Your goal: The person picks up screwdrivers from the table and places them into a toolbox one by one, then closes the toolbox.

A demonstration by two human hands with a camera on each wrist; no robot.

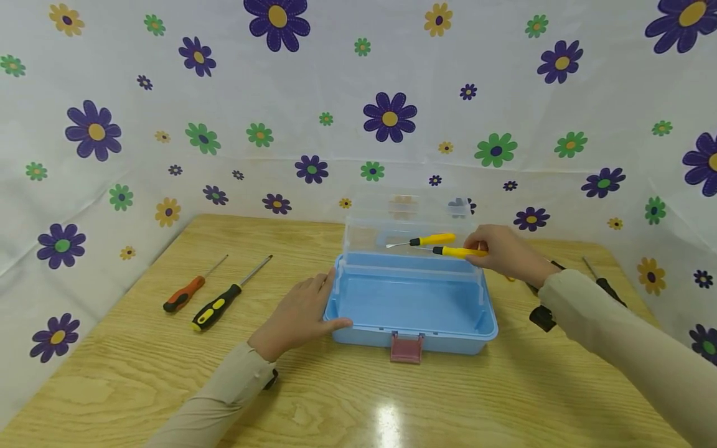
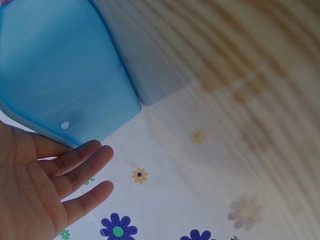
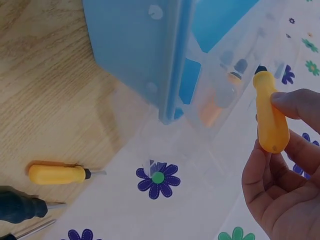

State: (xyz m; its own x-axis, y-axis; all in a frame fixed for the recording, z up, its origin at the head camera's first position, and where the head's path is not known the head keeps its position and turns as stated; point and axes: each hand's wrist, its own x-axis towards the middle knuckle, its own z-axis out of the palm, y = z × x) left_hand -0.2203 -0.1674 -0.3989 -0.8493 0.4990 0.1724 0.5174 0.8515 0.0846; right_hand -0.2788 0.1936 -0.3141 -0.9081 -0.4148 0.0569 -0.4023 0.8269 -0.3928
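A light blue toolbox (image 1: 358, 336) stands on the table with a raised clear plastic tray (image 1: 403, 272) at its back. My left hand (image 1: 299, 314) rests against the box's left end, thumb over the front rim, and its fingers look extended in the left wrist view. Above the tray's right part, my right hand (image 1: 504, 250) pinches a screwdriver (image 3: 270, 112) by its yellow handle, shaft pointing left. Another yellow-handled screwdriver (image 1: 437, 239) appears to lie in the clear tray, just behind the held one. A pink latch (image 1: 406, 348) hangs at the box's front.
On the left lie an orange-and-black screwdriver (image 1: 183, 294) and a black-and-yellow screwdriver (image 1: 217, 307). Right of the box are a yellow-handled screwdriver (image 3: 57, 174), a dark-handled screwdriver (image 3: 17, 205) and a black-handled screwdriver (image 1: 609, 291), partly behind my right arm. A flowered cloth (image 1: 336, 74) hangs behind.
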